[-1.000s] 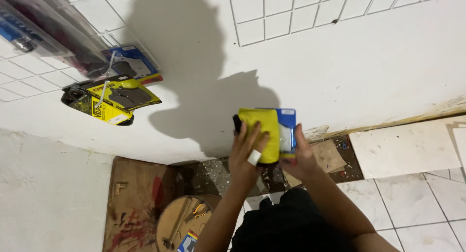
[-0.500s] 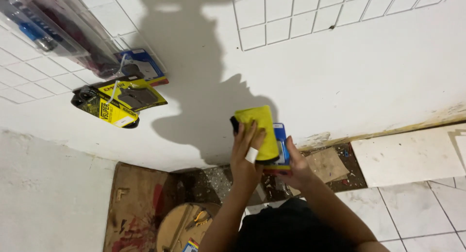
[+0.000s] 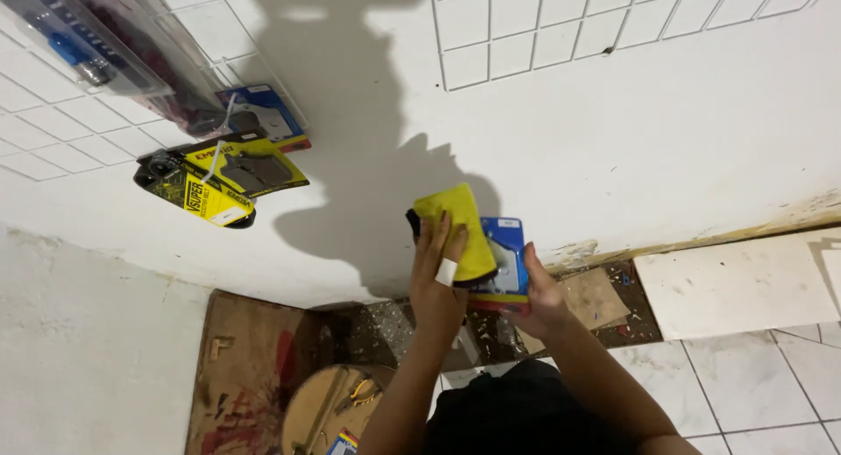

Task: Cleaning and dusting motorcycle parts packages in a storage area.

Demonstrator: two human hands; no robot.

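Observation:
My left hand (image 3: 441, 275), with a white plaster on one finger, grips a yellow packaged item (image 3: 457, 227) with a black edge. Behind it sits a blue-backed blister pack (image 3: 505, 264), which my right hand (image 3: 536, 299) holds from below. Both packs are raised in front of the white wall, one overlapping the other. My forearms rise from the bottom of the view.
Yellow-and-black packs (image 3: 215, 179) and a blue pack (image 3: 263, 113) hang from a wall rack at the left, with clear-wrapped goods (image 3: 83, 39) above. Below lie a brown board (image 3: 241, 367), a round wooden stool with pliers (image 3: 337, 407), rubble and loose white tiles (image 3: 731, 284).
The yellow pack has shifted left off the blue pack, so more of the blue one shows. My hands have dropped slightly lower in the view.

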